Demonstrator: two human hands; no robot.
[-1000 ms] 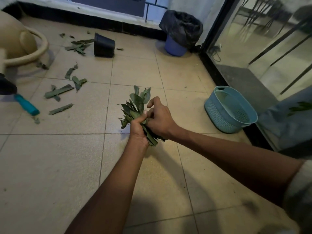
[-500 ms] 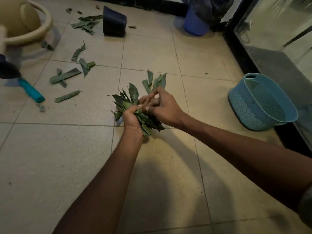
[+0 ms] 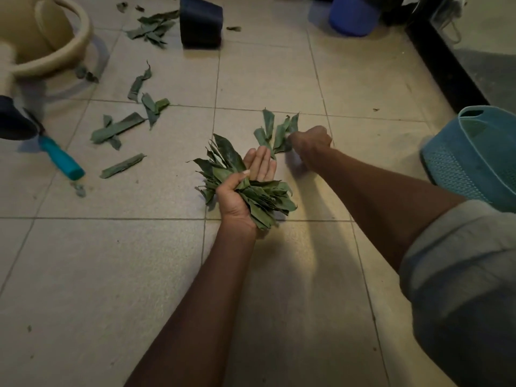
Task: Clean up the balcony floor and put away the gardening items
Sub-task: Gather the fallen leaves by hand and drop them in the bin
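The left hand (image 3: 245, 188) holds a thick bunch of green leaves (image 3: 251, 191) above the tiled floor (image 3: 139, 275) near the middle of the scene; its thumb is curled over the stems while the other fingers (image 3: 261, 163) are spread almost straight behind them. Just to the right and a little farther off, the right hand (image 3: 311, 142) is closed in a fist around a smaller clump of leaves (image 3: 275, 132) (their tips fan up and to the left of the knuckles). The two bundles lie close together, whether touching I cannot tell.

More loose leaves (image 3: 122, 127) lie scattered on the floor to the far left, with another pile (image 3: 153, 26) beside a dark pot (image 3: 199, 22) tipped on its side. A teal-handled tool (image 3: 60, 159) lies at the left, near a beige watering can (image 3: 36, 34). A teal basket (image 3: 474, 157) sits at the right edge, and a blue bin (image 3: 353, 15) stands at the far side.
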